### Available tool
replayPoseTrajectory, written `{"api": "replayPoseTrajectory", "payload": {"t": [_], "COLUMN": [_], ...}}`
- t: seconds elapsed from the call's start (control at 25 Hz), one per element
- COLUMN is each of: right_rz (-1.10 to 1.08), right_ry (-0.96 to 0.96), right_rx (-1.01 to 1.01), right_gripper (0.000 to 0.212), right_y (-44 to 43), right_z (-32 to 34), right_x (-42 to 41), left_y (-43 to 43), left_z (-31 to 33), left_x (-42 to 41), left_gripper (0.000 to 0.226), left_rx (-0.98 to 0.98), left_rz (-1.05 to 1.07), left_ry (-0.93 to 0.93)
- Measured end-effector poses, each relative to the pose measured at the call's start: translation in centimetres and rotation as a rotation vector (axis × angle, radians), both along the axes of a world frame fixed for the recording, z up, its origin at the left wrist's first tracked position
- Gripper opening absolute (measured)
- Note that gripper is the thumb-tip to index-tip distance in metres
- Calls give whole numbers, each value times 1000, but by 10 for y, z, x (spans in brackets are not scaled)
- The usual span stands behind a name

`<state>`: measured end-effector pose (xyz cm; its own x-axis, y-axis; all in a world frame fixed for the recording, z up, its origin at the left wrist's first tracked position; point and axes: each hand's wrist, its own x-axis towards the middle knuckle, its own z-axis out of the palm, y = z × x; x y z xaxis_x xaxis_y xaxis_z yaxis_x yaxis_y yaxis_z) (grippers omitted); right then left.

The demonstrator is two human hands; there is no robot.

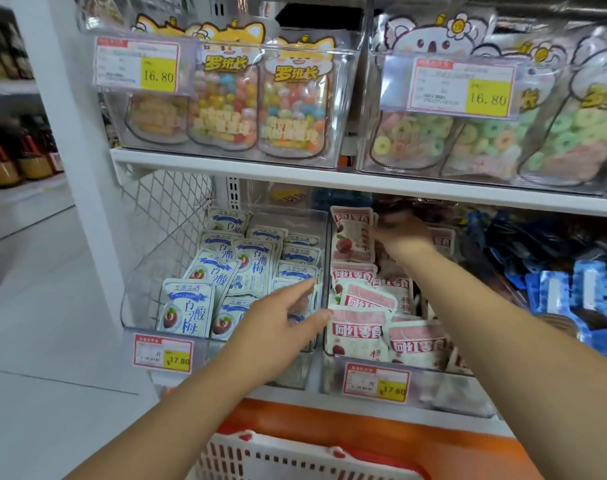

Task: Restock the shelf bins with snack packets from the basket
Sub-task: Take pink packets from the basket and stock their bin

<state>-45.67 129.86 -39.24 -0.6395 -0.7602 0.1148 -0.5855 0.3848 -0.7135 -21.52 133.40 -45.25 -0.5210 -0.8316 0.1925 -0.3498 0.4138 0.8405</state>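
Two clear, hard-plastic bins sit side by side on the lower shelf in front of you. The left bin (133, 299) holds flat, glossy blue-and-white packets (188, 306), rectangular with crimped ends, leaning in overlapping rows. The right bin (444, 389) holds pink-and-white packets (359, 329) of the same pillow shape, heaped loosely toward the front, with one upright packet (351, 235) standing at the back.

Your left hand (278, 327) reaches over the wall between the two bins, its fingers straight and a little apart and holding nothing. Whether the fingertips touch a packet cannot be told. Your right hand (404, 233) is deep in the right bin, just beside the upright packet's right edge. It is blurred, so you cannot tell whether its fingers pinch that packet or only meet it.

Below your arms is the basket (295, 459), white slotted plastic with a red rim; its contents are out of view. It stands in front of the shelf's smooth orange base (381, 424).

On the white upper shelf (295, 173), clear bins hold see-through jar-shaped pouches (293, 102) with cat-ear tops, full of round pastel sweets, and koala-topped pouches (416, 133) of ring-shaped gummies. Red-edged price tags (163, 353) with yellow squares hang on the bin fronts. White diamond wire mesh (163, 209) closes the shelf's left side.
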Motion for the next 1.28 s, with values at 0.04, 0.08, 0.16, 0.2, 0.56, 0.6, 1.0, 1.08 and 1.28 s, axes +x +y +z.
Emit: {"api": "replayPoseTrajectory", "payload": {"t": [0.04,0.08,0.16,0.2,0.56,0.6,1.0,1.08,1.28], "right_rz": [2,23,116,180,928,946,488,509,372], "right_ry": [52,72,49,70,497,418,-245,-271,-609], "right_rx": [-119,-258,-522,-616,-133,101,967,919,751], "right_gripper": [25,26,26,25,30,31,28,34,29], "right_y": [11,27,62,79,194,195,199,190,178], "right_z": [5,7,1,-6,-155,-176,-323,-322,-313], "right_x": [10,24,57,73,172,174,146,151,173], "left_y": [5,13,26,32,80,88,98,94,102], "left_z": [-2,-3,-8,-13,-169,-194,-311,-307,-296], "left_x": [5,13,31,42,151,158,141,130,113], "left_gripper": [50,42,33,31,41,41,50,44,26], "left_rx": [-73,-186,-441,-517,47,172,450,381,388], "left_rz": [47,109,200,214,116,140,442,460,473], "left_ry": [22,31,21,7,-665,-690,-919,-975,-485]}}
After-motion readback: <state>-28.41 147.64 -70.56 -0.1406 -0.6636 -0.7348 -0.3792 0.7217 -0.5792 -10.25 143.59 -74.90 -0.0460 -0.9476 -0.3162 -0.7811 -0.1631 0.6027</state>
